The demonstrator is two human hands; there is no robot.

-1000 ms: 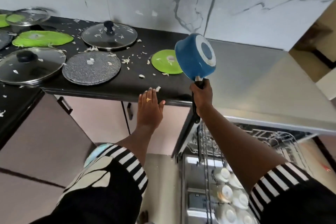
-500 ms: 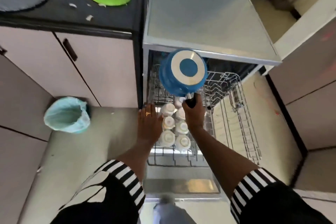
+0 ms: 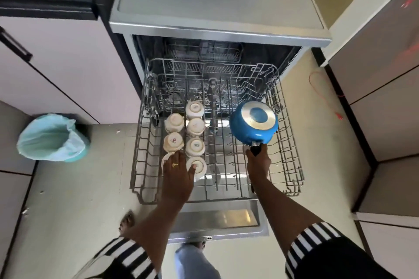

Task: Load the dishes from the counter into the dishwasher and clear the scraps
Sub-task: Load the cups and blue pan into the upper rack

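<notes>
Head view: right hand grips upturned blue saucepan over rack.

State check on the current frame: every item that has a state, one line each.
dishwasher door, open, folded down
rack, pulled out
cups, upside down, in the rack's left side
blue saucepan, base up, over the rack's right side
right hand, grips the saucepan by its handle
left hand, open, fingers straight, over the front cups
bin, uncovered, lined
cupboard doors, shut
</notes>
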